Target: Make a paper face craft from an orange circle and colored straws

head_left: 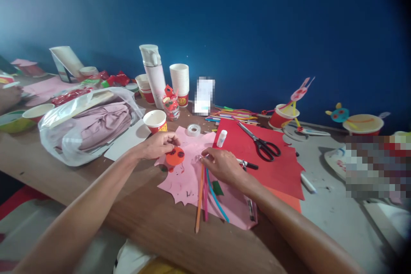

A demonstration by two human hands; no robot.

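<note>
My left hand (159, 145) is closed, with its thumb and fingers at the upper edge of an orange paper circle (175, 157) that bears dark round spots. The circle is over a jagged pink sheet of paper (180, 184). My right hand (223, 165) is pinched just right of the circle; something small and clear seems to be at its fingertips, too small to name. Below those fingers lie an orange stick (199, 201), a magenta strip (206, 205) and a blue pipe cleaner (218, 203). Close by are a tape roll (193, 130) and a small white glue bottle (221, 138).
Black-handled scissors (261, 143) lie on red paper (237, 137), beside a black marker (248, 164). Left are a paper cup (155, 120) and a clear plastic bag (86, 126). Behind stand a thermos (154, 75), stacked cups (180, 83) and several coloured pipe cleaners (236, 115).
</note>
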